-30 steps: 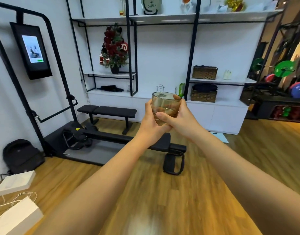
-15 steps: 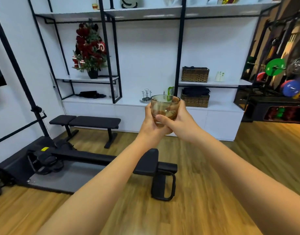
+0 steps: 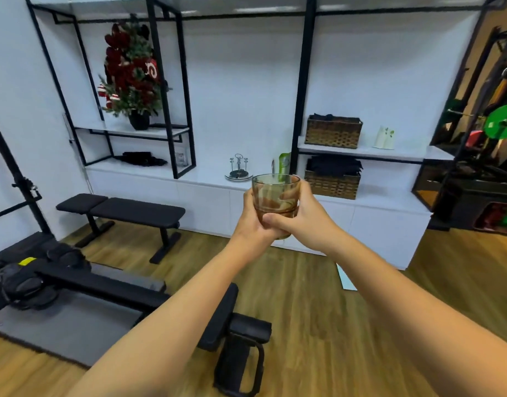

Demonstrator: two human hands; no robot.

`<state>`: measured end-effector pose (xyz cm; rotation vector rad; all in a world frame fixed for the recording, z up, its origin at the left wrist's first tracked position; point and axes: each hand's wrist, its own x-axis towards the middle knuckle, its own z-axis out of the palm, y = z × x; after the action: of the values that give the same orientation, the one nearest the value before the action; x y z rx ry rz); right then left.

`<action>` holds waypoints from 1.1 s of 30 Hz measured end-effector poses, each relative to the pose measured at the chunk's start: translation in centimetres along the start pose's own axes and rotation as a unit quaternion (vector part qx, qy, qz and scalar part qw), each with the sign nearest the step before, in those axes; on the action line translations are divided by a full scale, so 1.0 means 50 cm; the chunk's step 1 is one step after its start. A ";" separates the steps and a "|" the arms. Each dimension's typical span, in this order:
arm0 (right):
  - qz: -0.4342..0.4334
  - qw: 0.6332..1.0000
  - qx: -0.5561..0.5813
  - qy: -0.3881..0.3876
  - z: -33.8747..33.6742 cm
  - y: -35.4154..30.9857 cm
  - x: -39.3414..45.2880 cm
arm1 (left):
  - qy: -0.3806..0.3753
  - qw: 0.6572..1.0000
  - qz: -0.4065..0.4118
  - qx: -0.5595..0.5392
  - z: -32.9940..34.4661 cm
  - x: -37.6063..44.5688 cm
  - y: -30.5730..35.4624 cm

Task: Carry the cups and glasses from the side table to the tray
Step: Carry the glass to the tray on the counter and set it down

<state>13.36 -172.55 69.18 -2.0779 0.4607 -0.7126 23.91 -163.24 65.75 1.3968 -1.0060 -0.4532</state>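
An amber tinted glass (image 3: 276,193) is held upright at arm's length in the middle of the head view. My left hand (image 3: 251,222) wraps its left side and my right hand (image 3: 306,219) wraps its right side, fingers overlapping below the glass's base. On the white counter behind it stands a round silver tray (image 3: 238,175) with a wire cup rack. No side table is in view.
A black weight bench (image 3: 123,209) stands at left on the wood floor. A black exercise machine (image 3: 109,287) lies across the near floor. White cabinets (image 3: 384,230) with wicker baskets (image 3: 334,131) line the far wall. Weight plates (image 3: 501,124) fill a rack at right.
The view has swung to the left-hand wall's right and come nearer the cabinets; the wall screen has left the view. Both hands keep the glass held the same way.
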 end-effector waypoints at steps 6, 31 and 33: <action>0.013 0.999 0.022 -0.046 -0.104 0.177 0.198 | 0.033 0.999 -0.016 0.002 0.113 0.196 -0.082; 0.089 0.980 0.095 -0.148 -0.179 0.796 1.254 | 0.023 0.994 -0.105 -0.013 0.105 1.272 -0.600; 0.094 0.978 0.105 -0.156 -0.166 0.846 1.341 | 0.025 0.994 -0.102 -0.001 0.090 1.353 -0.649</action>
<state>57.01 -238.48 59.16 -1.8737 0.3796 -0.3010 65.91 -224.75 55.69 1.5086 -0.8249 -0.5674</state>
